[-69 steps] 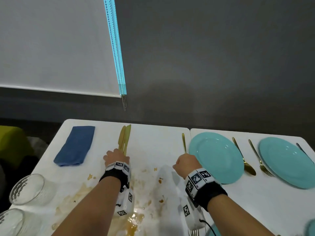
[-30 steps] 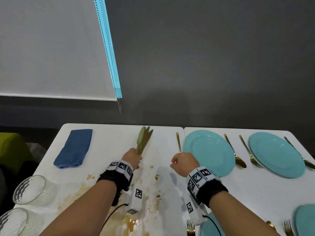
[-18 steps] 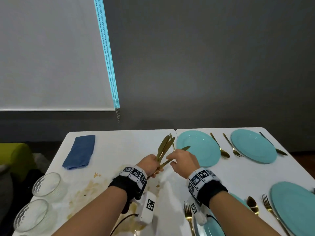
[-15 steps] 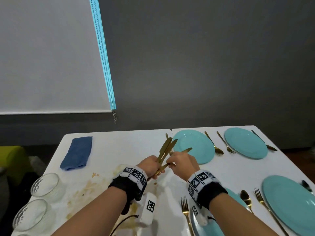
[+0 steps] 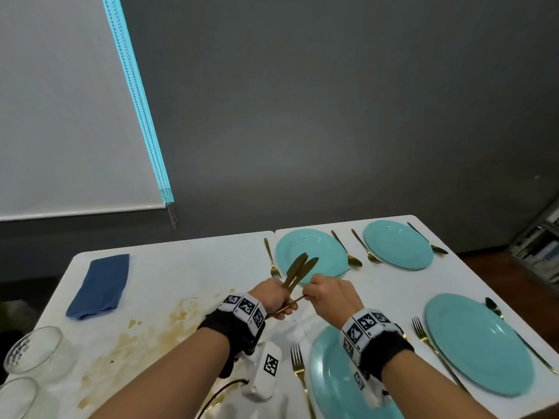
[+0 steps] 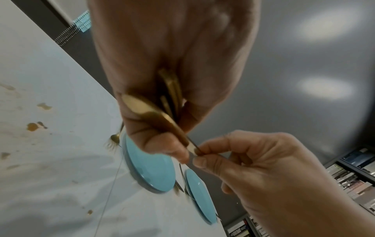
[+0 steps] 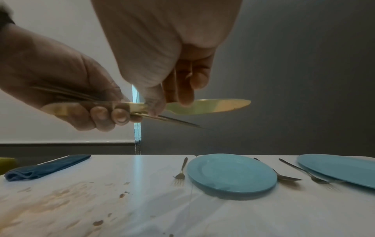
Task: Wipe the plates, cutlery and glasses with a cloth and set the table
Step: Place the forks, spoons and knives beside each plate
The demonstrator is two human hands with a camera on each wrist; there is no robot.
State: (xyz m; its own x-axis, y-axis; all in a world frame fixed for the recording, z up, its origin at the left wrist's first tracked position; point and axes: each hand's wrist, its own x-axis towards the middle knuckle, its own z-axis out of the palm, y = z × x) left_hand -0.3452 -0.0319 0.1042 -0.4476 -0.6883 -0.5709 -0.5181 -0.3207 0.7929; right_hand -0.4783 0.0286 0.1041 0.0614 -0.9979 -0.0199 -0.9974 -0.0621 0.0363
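A: The left hand is gripping a bunch of gold knives by their handles, fingers curled tight round them, blades fanning up and away over the white table.

B: And the right hand is coming in beside it. Thumb and forefinger are pinching one knife from that bunch, down near the handle end; the other fingers are curling loosely.

A: On the right wrist camera that broad gold blade is lying level, pointing right, with the right fingers draped over it.

B: Both hands are hovering above the tabletop, not touching it. Below them, the far left plate is sitting with a fork just beside its left rim and a spoon at its right.

A: Next along, the far right plate is showing a fork on its left and a dark piece of cutlery on its right; which kind, I cannot tell.

B: Nearer the person, two more teal plates: the near left plate is partly hiding under the right wrist, with a fork touching nothing beside it, and the near right plate is lying between another fork and a utensil at its far rim.

A: The folded blue cloth is resting well apart at the table's far left, and two glasses are standing at the near left corner.

B: Brown stains are spreading across the table between the cloth and the hands.
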